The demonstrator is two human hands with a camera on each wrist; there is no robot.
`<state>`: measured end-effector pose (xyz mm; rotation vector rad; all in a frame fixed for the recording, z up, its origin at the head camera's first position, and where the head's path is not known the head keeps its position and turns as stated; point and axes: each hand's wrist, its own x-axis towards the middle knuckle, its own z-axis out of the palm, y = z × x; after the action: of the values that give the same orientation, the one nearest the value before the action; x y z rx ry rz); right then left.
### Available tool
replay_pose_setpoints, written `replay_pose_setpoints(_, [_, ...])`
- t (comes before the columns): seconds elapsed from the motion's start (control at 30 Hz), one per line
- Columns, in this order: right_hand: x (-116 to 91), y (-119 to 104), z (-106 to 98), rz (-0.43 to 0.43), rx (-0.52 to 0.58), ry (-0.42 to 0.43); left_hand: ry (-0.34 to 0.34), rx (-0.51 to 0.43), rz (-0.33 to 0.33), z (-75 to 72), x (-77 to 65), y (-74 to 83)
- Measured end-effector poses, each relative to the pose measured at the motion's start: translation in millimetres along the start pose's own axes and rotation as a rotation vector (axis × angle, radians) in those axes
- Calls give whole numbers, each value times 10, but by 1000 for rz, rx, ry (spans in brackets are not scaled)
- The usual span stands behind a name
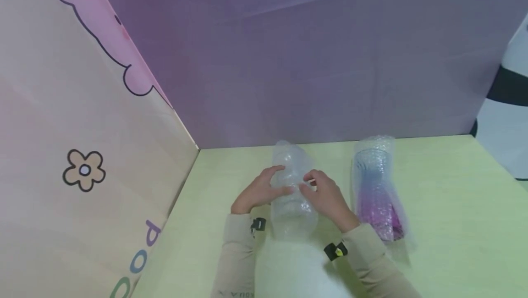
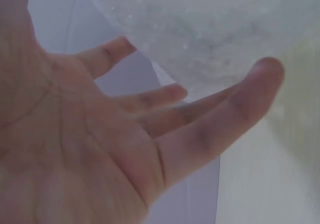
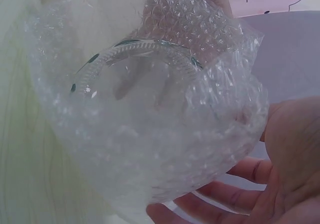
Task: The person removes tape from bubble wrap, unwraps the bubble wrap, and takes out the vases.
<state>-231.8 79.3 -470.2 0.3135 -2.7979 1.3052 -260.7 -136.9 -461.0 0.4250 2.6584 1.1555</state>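
A clear ribbed glass vessel [image 3: 150, 46] lies inside bubble wrap [image 1: 294, 217] in front of me; its full shape is hidden by the film. At the bundle's left side is my left hand [image 1: 262, 190], its thumb reaching over the wrap. Extended fingers of that hand touch or nearly touch the film in the left wrist view. Along the opposite side, my right hand [image 1: 327, 197] has its fingers loosely bent in the head view. The right wrist view has those fingers [image 3: 227, 196] fairly straight against the bundle's edge, some tips behind the film.
To the right, a second bubble-wrapped bundle [image 1: 377, 192] with a blue-to-magenta item inside lies on the pale green table [image 1: 453, 215]. A purple-grey wall panel [image 1: 309, 59] stands behind. At left rises a printed panel [image 1: 49, 119] with a flower.
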Motion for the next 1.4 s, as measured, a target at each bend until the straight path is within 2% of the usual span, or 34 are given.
replay_pose_setpoints(0.47, [27,48,11,-25,-60,49,-6,-10,-49,90,15,34])
replay_pose_setpoints(0.7, [59,78,66,7,-107,110,-13,0,-82,81,-24,70])
replay_pose_setpoints(1.07, [86,86,78,37,-158,141,-1,53,-88,87,-7,98])
replay_pose_setpoints(1.4, [40,93,59,18,-194,177,4,31,-83,136,16,116])
